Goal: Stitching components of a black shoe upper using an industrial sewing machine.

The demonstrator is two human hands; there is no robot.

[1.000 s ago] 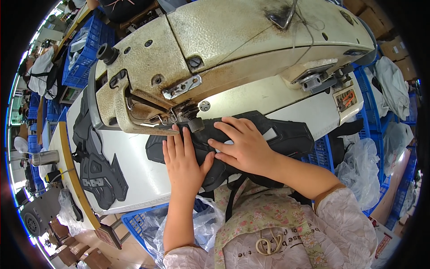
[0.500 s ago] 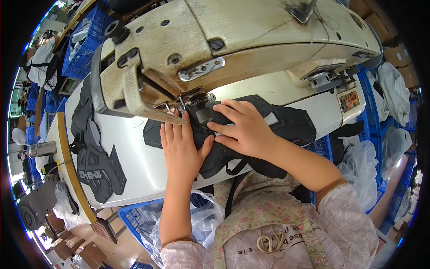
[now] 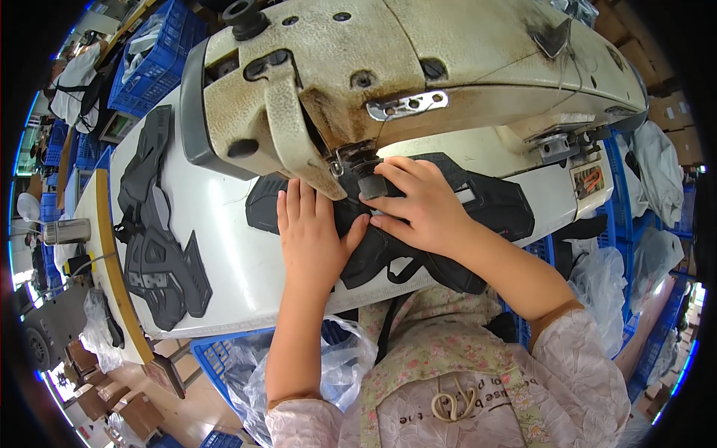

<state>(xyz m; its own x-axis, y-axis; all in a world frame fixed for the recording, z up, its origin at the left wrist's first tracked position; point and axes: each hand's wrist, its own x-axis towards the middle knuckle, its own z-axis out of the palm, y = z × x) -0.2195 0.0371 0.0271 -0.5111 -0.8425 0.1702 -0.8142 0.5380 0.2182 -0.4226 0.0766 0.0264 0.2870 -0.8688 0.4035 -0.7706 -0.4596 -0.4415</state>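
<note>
Blue crates (image 3: 153, 60) hold cloth; both hands' fingers (image 3: 299, 205) flat, pressing black fabric piece (image 3: 493, 205).

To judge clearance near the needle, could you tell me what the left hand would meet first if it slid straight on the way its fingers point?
Probably the sewing machine head: the left hand lies flat on the black padded piece, fingers pointing under it; height there is unclear.

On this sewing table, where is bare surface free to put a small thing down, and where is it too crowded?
One free patch of the white table lies between the stack of black pieces at the left and the left hand. Under the sewing machine head it is crowded: both hands, the right hand too, press flat on the black padded workpiece there.
</note>
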